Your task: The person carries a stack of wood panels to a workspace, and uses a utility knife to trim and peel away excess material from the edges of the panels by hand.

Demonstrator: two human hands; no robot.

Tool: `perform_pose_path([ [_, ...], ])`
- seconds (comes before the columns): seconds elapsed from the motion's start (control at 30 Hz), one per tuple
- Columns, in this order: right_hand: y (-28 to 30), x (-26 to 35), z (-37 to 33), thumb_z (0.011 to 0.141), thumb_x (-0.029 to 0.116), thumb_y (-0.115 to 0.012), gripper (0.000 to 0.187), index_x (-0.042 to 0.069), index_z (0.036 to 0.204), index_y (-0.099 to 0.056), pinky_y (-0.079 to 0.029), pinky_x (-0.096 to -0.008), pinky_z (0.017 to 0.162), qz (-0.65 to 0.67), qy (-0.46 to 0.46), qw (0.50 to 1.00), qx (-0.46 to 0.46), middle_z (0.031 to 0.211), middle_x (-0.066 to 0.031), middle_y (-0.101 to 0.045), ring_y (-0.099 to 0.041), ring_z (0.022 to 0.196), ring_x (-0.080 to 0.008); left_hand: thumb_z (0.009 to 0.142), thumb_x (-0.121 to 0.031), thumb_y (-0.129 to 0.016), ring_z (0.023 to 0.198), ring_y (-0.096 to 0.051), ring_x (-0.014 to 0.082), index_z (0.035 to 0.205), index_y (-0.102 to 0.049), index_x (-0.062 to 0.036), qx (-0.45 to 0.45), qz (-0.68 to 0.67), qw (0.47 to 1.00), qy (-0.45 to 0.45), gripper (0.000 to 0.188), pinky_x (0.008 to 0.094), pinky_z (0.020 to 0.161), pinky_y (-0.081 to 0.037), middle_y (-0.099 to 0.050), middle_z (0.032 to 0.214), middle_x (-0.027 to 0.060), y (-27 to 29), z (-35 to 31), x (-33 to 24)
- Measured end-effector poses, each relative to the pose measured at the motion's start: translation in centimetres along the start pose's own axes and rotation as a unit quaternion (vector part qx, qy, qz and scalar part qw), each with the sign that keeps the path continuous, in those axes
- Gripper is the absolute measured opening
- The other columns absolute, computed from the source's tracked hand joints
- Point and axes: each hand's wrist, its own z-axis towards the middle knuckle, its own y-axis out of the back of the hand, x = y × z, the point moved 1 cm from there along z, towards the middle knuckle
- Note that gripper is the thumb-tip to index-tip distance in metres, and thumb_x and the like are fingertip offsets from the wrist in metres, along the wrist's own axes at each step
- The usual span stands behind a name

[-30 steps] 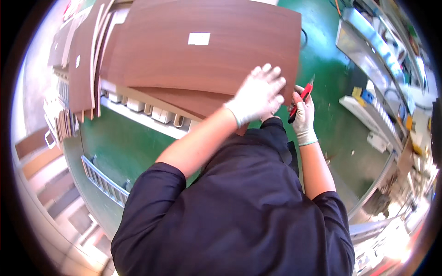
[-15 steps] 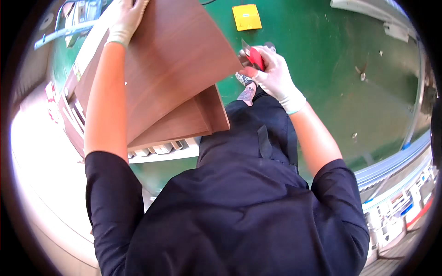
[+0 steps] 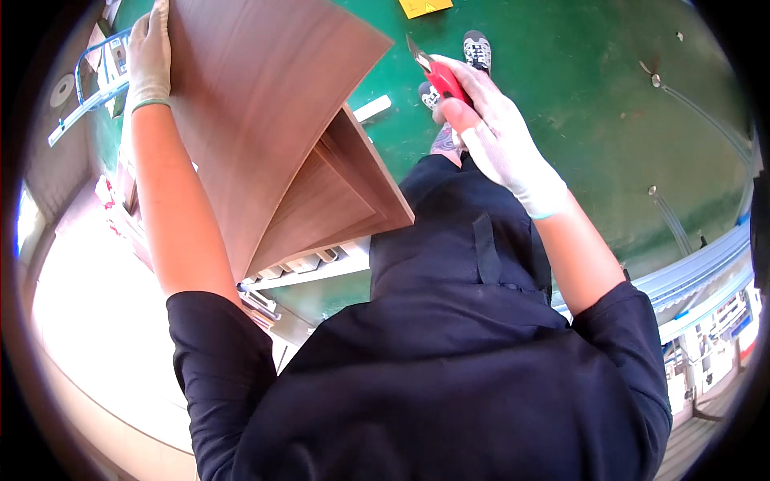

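A large brown wood-grain panel [image 3: 265, 88] is tilted on the left. My gloved left hand [image 3: 151, 60] grips its far left edge, the fingers partly hidden. Below the panel, a brown wooden piece with raised sides [image 3: 321, 200] shows through the gap, its near corner beside my leg. Closed around a red utility knife [image 3: 443, 78], my gloved right hand [image 3: 497, 124] is held right of the panel, apart from it. The knife's grey metal blade points up and away from me.
A yellow plate [image 3: 425, 6] lies on the green floor [image 3: 577, 96] ahead, with my shoes [image 3: 477, 50] nearer. A white strip [image 3: 373, 108] shows beside the panel. Blue-white rails [image 3: 698, 272] run along the right, and a light-blue metal frame [image 3: 88, 104] stands at far left.
My left hand has moved left with the panel, and the gap over the lower wooden piece is wider. The right hand has shifted slightly right and nearer, still holding the knife.
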Motion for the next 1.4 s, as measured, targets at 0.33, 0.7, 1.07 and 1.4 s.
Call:
perform_pose_path([
  [0.33, -0.7, 0.4, 0.0, 0.108, 0.038, -0.052, 0.045, 0.008, 0.139, -0.06, -0.039, -0.0456, 0.107, 0.018, -0.02, 0.999, -0.026, 0.125, -0.0137, -0.071, -0.067, 0.103, -0.036, 0.104, -0.063, -0.04, 0.139, -0.051, 0.0318, 0.143, -0.062, -0.0103, 0.046, -0.053, 0.986, 0.148, 0.069, 0.04, 0.119, -0.034, -0.06, 0.146, 0.0166, -0.6, 2.3, 0.5],
  [0.7, -0.3, 0.9, 0.8, 0.104, 0.058, -0.052, 0.074, 0.0, 0.151, -0.05, -0.051, -0.026, 0.079, 0.098, -0.072, 0.992, 0.038, 0.114, -0.0125, -0.068, -0.059, 0.085, -0.0098, 0.105, -0.045, -0.044, 0.135, -0.055, 0.0312, 0.139, -0.061, -0.004, 0.043, -0.089, 0.99, 0.101, 0.056, 0.0374, 0.116, -0.038, -0.062, 0.141, 0.0183, -0.2, 2.3, -1.0],
  [1.07, -0.9, 1.2, 0.2, 0.103, 0.06, -0.055, 0.079, -0.003, 0.15, -0.049, -0.049, -0.0242, 0.076, 0.219, -0.133, 0.966, 0.018, 0.109, -0.0093, -0.067, -0.057, 0.082, -0.008, 0.106, -0.028, -0.048, 0.13, -0.058, 0.0306, 0.135, -0.06, 0.0023, 0.064, -0.121, 0.986, 0.096, 0.044, 0.0349, 0.113, -0.042, -0.063, 0.137, 0.0201, -0.2, 2.2, -0.6],
  [1.4, -0.9, 1.5, 0.3, 0.101, 0.063, -0.055, 0.082, -0.004, 0.148, -0.051, -0.05, -0.025, 0.075, 0.19, -0.14, 0.972, 0.006, 0.105, -0.0089, -0.068, -0.059, 0.081, -0.0094, 0.111, -0.022, -0.045, 0.124, -0.062, 0.0224, 0.132, -0.063, 0.005, 0.093, 0.02, 0.993, 0.074, 0.039, 0.0299, 0.108, -0.044, -0.07, 0.129, 0.012, 0.4, 1.4, -2.5],
])
